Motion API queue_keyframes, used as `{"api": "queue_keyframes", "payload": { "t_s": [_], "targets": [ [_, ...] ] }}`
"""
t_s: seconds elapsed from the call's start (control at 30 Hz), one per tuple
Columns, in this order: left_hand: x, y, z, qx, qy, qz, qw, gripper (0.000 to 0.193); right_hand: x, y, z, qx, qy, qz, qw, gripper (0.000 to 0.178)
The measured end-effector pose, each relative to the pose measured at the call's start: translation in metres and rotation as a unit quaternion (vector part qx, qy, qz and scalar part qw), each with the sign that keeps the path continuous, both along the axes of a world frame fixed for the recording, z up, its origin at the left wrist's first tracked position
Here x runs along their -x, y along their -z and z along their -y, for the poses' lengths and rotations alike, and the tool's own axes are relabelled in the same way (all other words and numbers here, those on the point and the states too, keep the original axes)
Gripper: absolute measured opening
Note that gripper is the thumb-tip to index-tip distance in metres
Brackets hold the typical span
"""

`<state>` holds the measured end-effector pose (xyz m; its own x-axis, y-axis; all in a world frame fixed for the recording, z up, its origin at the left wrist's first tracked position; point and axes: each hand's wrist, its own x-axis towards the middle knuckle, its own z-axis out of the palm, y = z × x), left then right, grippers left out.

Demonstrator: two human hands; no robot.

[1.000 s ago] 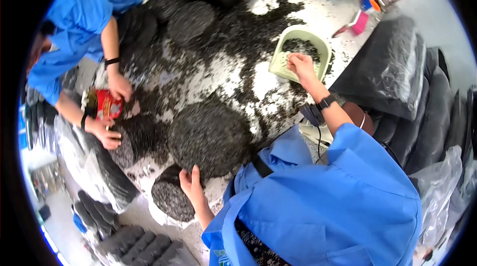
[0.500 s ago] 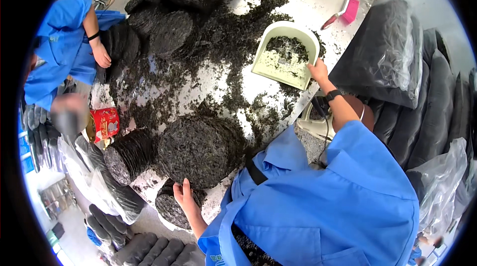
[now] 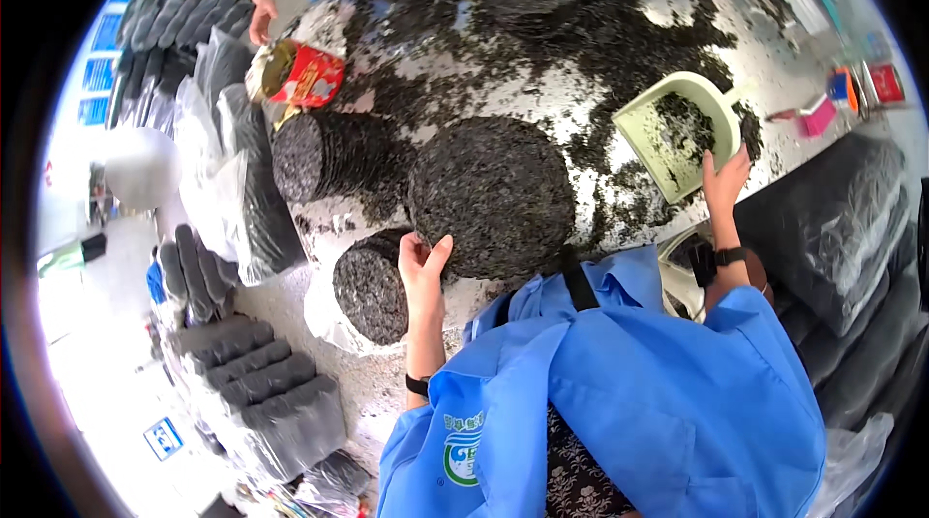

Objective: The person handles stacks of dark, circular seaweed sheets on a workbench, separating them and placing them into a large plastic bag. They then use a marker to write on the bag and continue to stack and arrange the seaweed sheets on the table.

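Observation:
A big round stack of dark dried seaweed (image 3: 492, 197) lies at the front of the table. My left hand (image 3: 423, 271) pinches its near left edge, thumb on the top face and fingers partly hidden at the rim. At the right, my right hand (image 3: 726, 179) is closed on the near right side of a pale green dustpan (image 3: 644, 126), which has dark seaweed crumbs in it. Close to my left hand, a smaller seaweed stack (image 3: 371, 291) rests on its side on clear plastic, and another seaweed roll (image 3: 329, 158) lies farther off.
Loose crumbs cover much of the white table (image 3: 455, 83). A red packet (image 3: 308, 75) lies at the left, near a co-worker's hand (image 3: 261, 15). A pink brush (image 3: 818, 118) lies at the far right. Bagged dark stacks (image 3: 823, 218) stand at the right, others (image 3: 261, 383) at the lower left.
The whole view has swung left. My left hand has gone from touching the big stack's edge to pinching it. The right hand stays at the dustpan. The co-worker's hand is now near the red packet.

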<state>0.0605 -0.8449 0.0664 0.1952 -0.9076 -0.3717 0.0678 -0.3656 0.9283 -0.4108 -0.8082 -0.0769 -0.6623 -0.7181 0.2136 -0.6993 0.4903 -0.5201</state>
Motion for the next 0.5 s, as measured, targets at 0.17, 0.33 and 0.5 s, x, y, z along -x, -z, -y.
{"api": "queue_keyframes", "payload": {
  "t_s": [0.17, 0.33, 0.5],
  "targets": [
    [0.008, -0.024, 0.002, 0.036, -0.038, -0.118, 0.992, 0.031, -0.155, -0.145, 0.032, 0.129, -0.368, 0.065, 0.918, 0.041],
    [0.005, -0.027, -0.001, 0.111, 0.079, 0.040, 0.990, 0.040, -0.266, -0.177, 0.027, 0.028, -0.581, 0.118, 0.805, 0.091],
    [-0.002, -0.005, -0.005, 0.102, 0.091, -0.257, 0.957, 0.078, -0.277, -0.172, 0.030, 0.027, -0.549, 0.183, 0.815, 0.090]
  ]
}}
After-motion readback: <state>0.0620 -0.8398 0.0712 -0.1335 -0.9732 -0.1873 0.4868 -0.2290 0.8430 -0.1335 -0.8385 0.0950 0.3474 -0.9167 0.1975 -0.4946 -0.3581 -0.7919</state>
